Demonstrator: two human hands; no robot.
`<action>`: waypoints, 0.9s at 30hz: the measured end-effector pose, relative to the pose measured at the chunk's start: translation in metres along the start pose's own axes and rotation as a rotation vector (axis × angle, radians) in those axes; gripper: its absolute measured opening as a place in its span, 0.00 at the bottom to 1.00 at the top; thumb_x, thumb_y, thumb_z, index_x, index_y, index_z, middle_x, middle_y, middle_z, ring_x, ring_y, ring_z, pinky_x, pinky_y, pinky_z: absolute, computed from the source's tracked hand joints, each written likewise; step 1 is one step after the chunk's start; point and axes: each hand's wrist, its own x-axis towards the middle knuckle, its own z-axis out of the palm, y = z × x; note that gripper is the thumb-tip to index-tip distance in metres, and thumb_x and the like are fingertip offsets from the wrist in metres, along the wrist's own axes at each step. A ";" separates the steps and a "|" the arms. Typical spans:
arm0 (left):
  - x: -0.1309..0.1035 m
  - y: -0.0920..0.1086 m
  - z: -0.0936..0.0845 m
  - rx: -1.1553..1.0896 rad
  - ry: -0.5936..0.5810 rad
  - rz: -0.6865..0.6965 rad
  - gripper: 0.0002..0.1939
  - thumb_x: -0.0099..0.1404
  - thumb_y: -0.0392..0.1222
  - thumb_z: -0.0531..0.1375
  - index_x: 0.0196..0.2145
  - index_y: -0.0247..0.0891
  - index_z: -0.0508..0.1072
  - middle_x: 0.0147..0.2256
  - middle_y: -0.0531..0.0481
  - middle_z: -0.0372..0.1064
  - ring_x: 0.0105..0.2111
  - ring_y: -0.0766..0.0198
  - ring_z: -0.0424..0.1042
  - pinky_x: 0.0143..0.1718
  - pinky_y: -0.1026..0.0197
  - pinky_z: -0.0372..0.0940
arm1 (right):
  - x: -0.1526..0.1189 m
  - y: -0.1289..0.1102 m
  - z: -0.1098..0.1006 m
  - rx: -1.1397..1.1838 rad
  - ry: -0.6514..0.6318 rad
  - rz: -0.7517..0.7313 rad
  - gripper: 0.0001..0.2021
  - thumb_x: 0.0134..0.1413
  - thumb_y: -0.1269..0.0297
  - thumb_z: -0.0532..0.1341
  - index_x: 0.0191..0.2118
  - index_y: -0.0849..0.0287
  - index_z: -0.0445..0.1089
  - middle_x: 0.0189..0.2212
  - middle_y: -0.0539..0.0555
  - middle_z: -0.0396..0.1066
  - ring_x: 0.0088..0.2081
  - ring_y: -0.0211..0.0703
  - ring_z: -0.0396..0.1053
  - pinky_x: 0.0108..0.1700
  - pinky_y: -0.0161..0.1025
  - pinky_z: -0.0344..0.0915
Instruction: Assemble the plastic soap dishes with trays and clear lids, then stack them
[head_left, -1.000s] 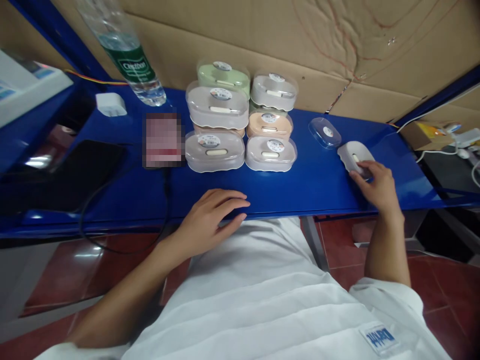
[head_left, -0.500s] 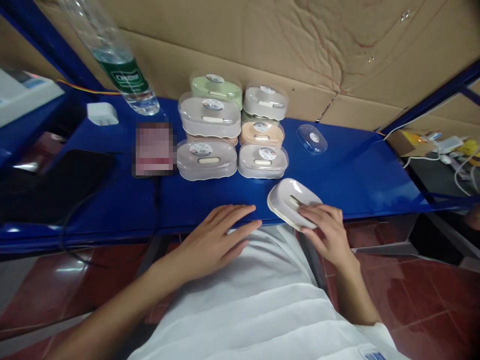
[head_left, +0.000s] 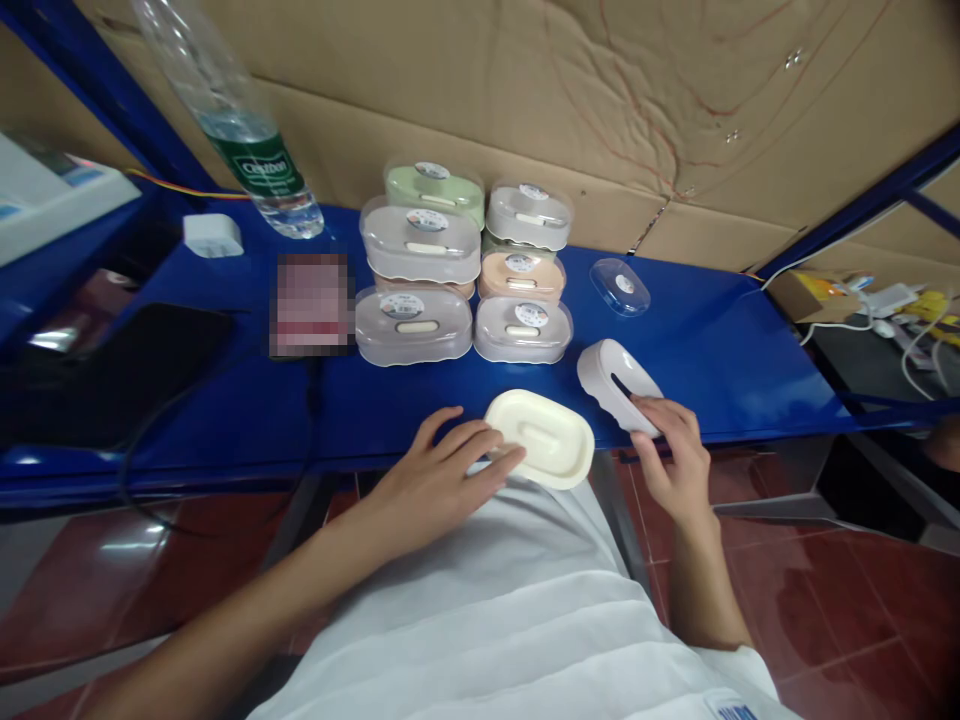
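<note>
A pale cream oval tray (head_left: 541,440), with a raised bar in its middle, is at the table's front edge and partly overhangs it. My left hand (head_left: 442,475) holds its left end, with some fingers over the rim and the others spread away from it. To the right, a white oval cover (head_left: 611,385) with a dark slot stands tilted on its side. My right hand (head_left: 671,450) grips the cover's near right end, fingertips at the slot and thumb below. Cover and tray are apart.
Stacked oval boxes with clear lids (head_left: 414,325) stand behind the tray. A loose clear lid (head_left: 619,288) lies to their right. On the left are a water bottle (head_left: 262,170), a white block (head_left: 213,235), a blurred pink item (head_left: 312,300) and a black cable (head_left: 311,395).
The white cover has come off the cream tray and tipped up to the right in my right hand. The tray has shifted left, and my left hand now has hold of it.
</note>
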 end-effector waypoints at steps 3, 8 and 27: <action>-0.006 -0.009 -0.010 -0.031 0.050 -0.034 0.07 0.79 0.37 0.64 0.52 0.42 0.78 0.44 0.49 0.82 0.47 0.54 0.77 0.66 0.42 0.61 | 0.007 0.024 -0.015 -0.151 -0.133 0.019 0.17 0.76 0.63 0.63 0.64 0.50 0.76 0.59 0.58 0.80 0.62 0.61 0.76 0.65 0.62 0.70; -0.017 -0.024 -0.021 -0.047 0.073 -0.116 0.04 0.78 0.39 0.65 0.49 0.45 0.78 0.41 0.51 0.81 0.48 0.53 0.77 0.70 0.38 0.54 | 0.038 0.063 -0.037 -0.229 -0.237 0.104 0.18 0.78 0.52 0.60 0.62 0.53 0.78 0.65 0.62 0.76 0.69 0.64 0.71 0.71 0.67 0.65; -0.021 -0.034 -0.016 -0.268 0.009 -0.171 0.19 0.78 0.42 0.66 0.63 0.41 0.73 0.65 0.35 0.68 0.66 0.48 0.72 0.66 0.46 0.73 | 0.051 0.064 -0.040 -0.132 -0.363 0.292 0.27 0.70 0.39 0.65 0.63 0.50 0.80 0.73 0.58 0.68 0.77 0.66 0.60 0.78 0.65 0.59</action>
